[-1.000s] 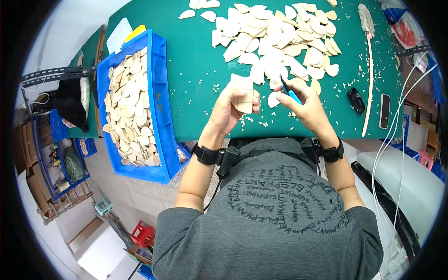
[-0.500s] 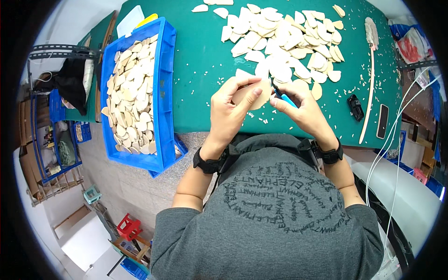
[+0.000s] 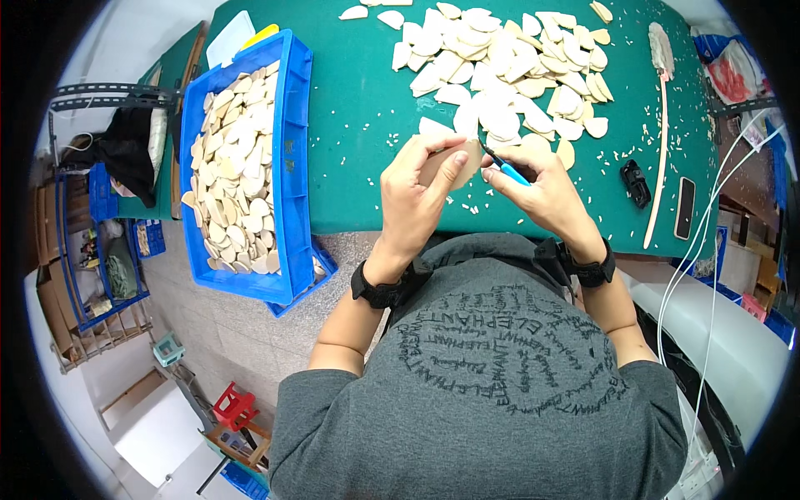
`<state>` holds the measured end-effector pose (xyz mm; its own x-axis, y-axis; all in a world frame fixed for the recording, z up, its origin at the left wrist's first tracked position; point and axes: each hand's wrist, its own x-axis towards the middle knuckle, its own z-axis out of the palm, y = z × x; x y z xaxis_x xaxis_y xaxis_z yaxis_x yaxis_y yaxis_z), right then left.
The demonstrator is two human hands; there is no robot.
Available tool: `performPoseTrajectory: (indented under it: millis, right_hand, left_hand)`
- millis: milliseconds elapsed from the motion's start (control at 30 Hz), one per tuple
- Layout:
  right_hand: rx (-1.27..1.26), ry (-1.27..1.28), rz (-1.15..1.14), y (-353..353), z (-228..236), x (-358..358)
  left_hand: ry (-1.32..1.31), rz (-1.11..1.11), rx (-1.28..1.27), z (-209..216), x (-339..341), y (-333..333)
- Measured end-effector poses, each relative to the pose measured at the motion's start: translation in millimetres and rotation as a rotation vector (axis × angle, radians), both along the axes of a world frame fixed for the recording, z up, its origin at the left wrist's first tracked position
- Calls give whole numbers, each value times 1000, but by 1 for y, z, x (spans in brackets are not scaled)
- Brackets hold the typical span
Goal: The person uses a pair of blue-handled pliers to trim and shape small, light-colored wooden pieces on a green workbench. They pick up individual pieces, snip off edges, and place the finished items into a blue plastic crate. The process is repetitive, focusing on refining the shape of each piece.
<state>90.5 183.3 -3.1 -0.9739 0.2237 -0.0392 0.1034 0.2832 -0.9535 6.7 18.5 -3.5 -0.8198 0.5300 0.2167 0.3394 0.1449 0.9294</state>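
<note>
My left hand [image 3: 414,185] pinches a thin, flat, cream-coloured piece with a rounded edge [image 3: 467,163] between thumb and fingers. Wrapped around small blue-handled cutters [image 3: 513,174] is my right hand [image 3: 552,193]. The dark jaws of the cutters are at the right edge of the piece; whether they touch it I cannot tell. Just beyond both hands lies a loose heap of similar pale pieces [image 3: 504,75], many of them half-round. My fingers hide part of the held piece and of the cutter handles.
The green tabletop [image 3: 358,125] is strewn with small pale scraps. A blue crate [image 3: 293,158] full of pale pieces stands at the left. To the right lie a black bundled item [image 3: 635,183], a long stick with a fluffy head [image 3: 663,125] and a phone-like dark slab [image 3: 684,208].
The held piece has turned and shows a narrower face. My left hand has shifted slightly to the right, and the cutters stay beside the piece's edge.
</note>
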Motion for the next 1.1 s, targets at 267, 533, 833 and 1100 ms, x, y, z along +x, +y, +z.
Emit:
performPoseTrajectory:
  millis: [267, 533, 833, 1100]
  right_hand:
    - [-52, -78, 9, -5, -4, -4]
    - [-237, -40, -133, 17, -14, 1]
    - [-228, -161, -285, 43, -29, 25]
    - [-161, -235, -571, 102, -76, 53]
  left_hand:
    - [-180, 37, 105, -1, 0, -6]
    - [16, 802, 74, -9, -75, -126]
    - [458, 587, -380, -82, -154, -74]
    - [154, 101, -597, -172, -217, 121]
